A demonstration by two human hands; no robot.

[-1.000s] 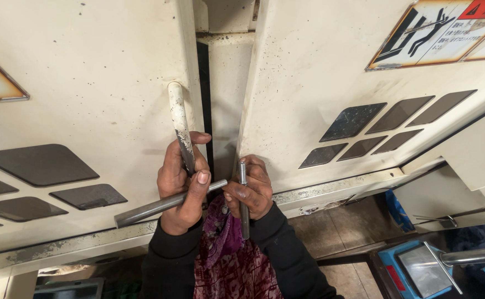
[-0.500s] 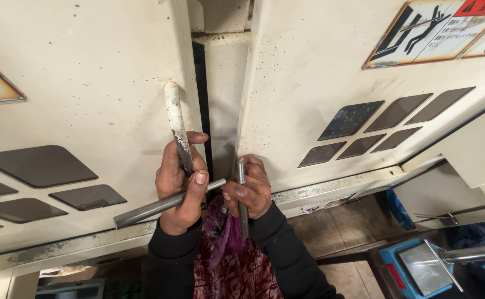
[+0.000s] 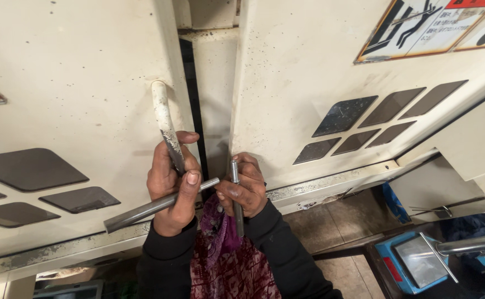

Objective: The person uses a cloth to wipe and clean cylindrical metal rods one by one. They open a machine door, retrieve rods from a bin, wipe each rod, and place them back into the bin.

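Nothing has shifted: both hands [image 3: 209, 191] still grip door handles [image 3: 168, 133].

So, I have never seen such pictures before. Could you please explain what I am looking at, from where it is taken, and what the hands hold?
The camera sits on a person's head and looks down at their own hands. In front stand two cream machine doors with a dark gap between them. The left hand grips the worn door handle and also holds a grey metal rod. The right hand holds a thinner metal rod upright. At lower right lies a blue measuring device.
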